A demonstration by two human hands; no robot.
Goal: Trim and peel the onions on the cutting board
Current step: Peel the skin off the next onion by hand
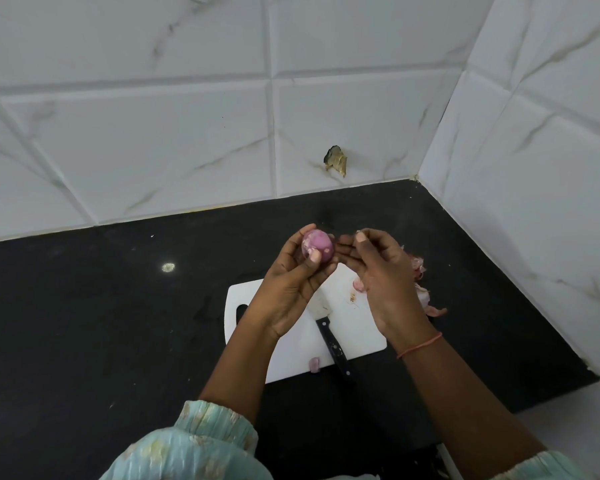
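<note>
At about ten o'clock of the cutting board (361,337), the onion (317,250) is held aloft, cupped in the curled fingers and thumb of the left hand (291,285). The knife (329,337) lies unused on the board. Just right of the onion, a scrap of skin (360,233) appears pinched by the right hand (378,271). Discarded peels (426,299) are heaped at three o'clock. The onion is best turned slowly, so that remaining flecks are lifted without bruising.

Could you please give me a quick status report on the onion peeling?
Left hand grips the red onion, mostly peeled. Right hand pinches a skin scrap. Knife idle on cutting board. Nothing in the way.
</note>
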